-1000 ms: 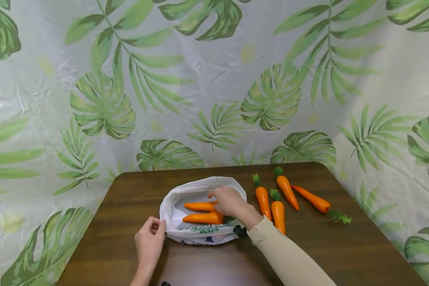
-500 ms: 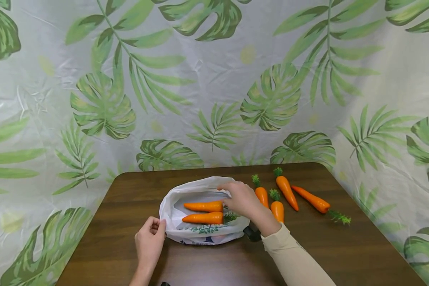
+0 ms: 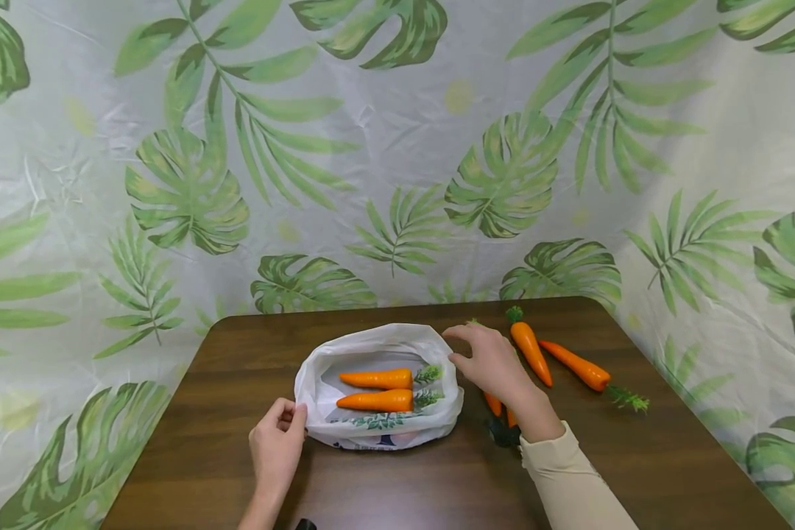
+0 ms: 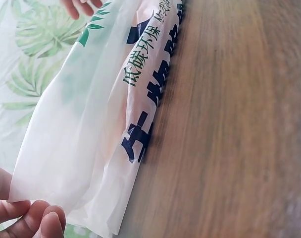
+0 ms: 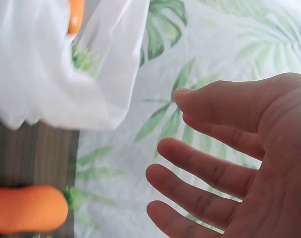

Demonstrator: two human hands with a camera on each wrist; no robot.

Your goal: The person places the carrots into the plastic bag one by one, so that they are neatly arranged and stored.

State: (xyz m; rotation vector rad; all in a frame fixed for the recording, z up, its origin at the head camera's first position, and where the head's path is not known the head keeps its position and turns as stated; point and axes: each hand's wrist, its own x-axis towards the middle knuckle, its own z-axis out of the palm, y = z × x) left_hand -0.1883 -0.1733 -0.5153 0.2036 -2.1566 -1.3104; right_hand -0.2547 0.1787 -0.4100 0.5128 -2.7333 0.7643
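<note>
A white plastic bag (image 3: 324, 434) with green and dark blue print lies on the table, its mouth spread wide. Two orange carrots with green tops, the rear carrot (image 3: 377, 379) and the front carrot (image 3: 376, 401), lie side by side inside it. At the bag's left edge, my left hand (image 3: 278, 442) pinches the rim between thumb and fingers; the left wrist view shows this left hand (image 4: 29, 218) on the plastic. My right hand (image 3: 493, 364) hovers just right of the bag, apart from it. In the right wrist view that right hand (image 5: 225, 163) has relaxed fingers and holds nothing.
Right of the bag, two carrots lie partly hidden under my right hand and wrist, one carrot (image 3: 493, 403) showing its orange body. Farther right are a slanting carrot (image 3: 531, 353) and another carrot (image 3: 576, 366). A leaf-patterned sheet (image 3: 397, 147) hangs behind the brown table (image 3: 238, 368).
My right hand has let go of the rear carrot, leaving it in the bag, and has moved right, out past the rim. My left hand has kept its place on the bag.
</note>
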